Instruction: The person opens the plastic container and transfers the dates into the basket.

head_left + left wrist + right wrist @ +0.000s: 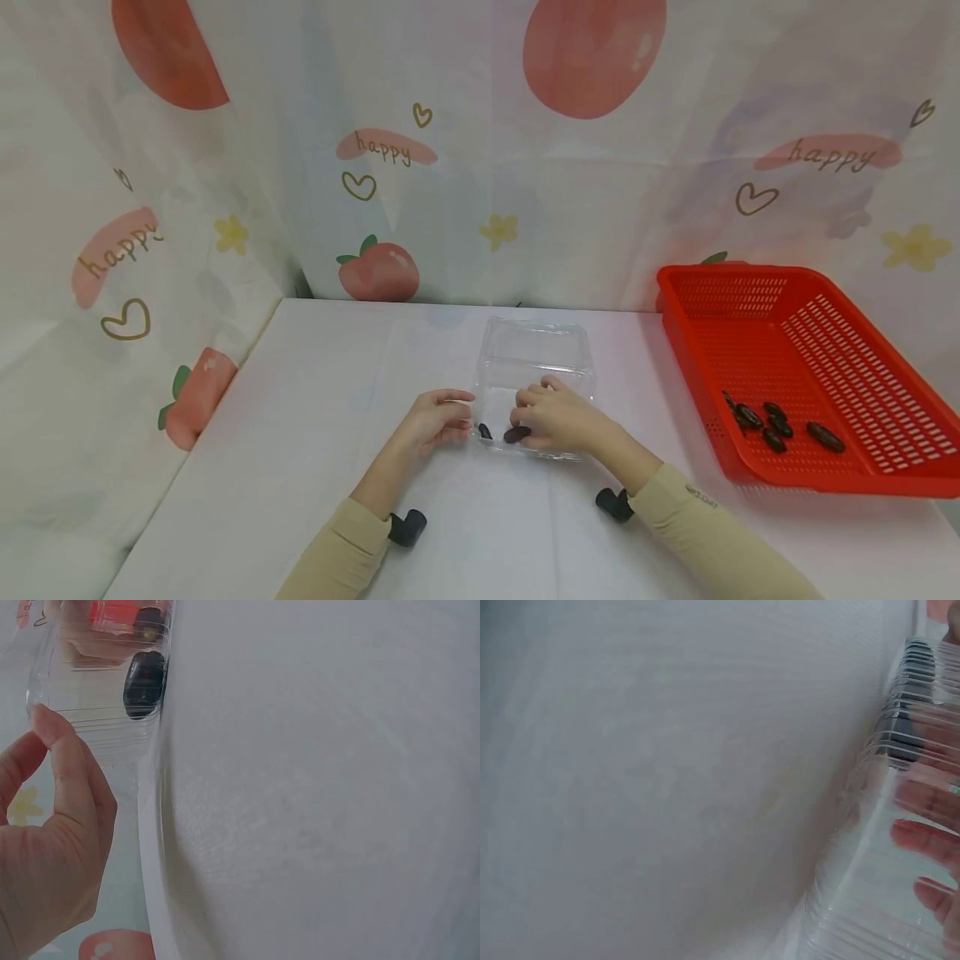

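A clear plastic clamshell box (497,398) lies on the table with its lid (534,342) folded back. One dark, glossy oblong piece (484,431) is in its near left corner, also visible through the wall in the left wrist view. Reaching into the box, my right hand (558,414) pinches a second dark oblong piece (517,434) low over the base. Through the ribbed side, the right wrist view shows that hand's fingers (926,840). On the left, my left hand (435,421) touches the box's edge with its fingertips (51,724), fingers extended.
A red perforated plastic basket (693,392) stands at the right, with several dark oblong pieces (825,437) in its near part. The white table (337,375) meets a printed cloth backdrop (465,233) behind and at the left.
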{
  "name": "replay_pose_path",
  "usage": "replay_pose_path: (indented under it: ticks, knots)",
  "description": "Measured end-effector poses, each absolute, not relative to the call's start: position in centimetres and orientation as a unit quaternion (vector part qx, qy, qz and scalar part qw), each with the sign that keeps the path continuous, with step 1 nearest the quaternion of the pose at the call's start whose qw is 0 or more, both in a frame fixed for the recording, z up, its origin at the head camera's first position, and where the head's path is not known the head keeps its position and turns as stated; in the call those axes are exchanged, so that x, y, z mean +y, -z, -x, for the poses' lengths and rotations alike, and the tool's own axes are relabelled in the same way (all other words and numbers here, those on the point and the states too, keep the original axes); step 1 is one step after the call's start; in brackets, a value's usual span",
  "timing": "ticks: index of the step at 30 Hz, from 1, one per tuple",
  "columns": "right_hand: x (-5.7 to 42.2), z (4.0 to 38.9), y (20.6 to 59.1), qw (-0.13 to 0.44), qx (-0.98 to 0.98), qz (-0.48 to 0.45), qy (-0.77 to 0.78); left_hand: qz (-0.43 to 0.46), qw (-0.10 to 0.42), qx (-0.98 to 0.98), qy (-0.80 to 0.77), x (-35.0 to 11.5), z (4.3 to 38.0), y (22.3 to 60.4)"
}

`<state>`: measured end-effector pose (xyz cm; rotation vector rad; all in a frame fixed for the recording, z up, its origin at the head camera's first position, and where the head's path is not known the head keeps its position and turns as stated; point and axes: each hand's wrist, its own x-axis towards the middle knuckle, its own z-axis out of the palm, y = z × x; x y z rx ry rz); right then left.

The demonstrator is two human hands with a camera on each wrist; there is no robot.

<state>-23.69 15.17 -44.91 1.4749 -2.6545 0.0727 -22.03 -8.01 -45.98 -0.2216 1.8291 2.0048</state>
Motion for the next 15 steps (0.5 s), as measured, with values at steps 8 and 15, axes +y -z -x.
replay_pose_path:
  ticks: [8, 15]
  knots:
    - [15.22, 23.72, 44.94, 0.048, -0.878, -0.475, -0.02, 0.08, 0.206, 0.659, -0.719, -8.0, 22.03, 46.12]
    - [15.35, 23.67, 44.91, 0.042, -0.883, -0.468, -0.02, 0.074, 0.204, 0.656, -0.723, -8.0, 22.11, 46.37]
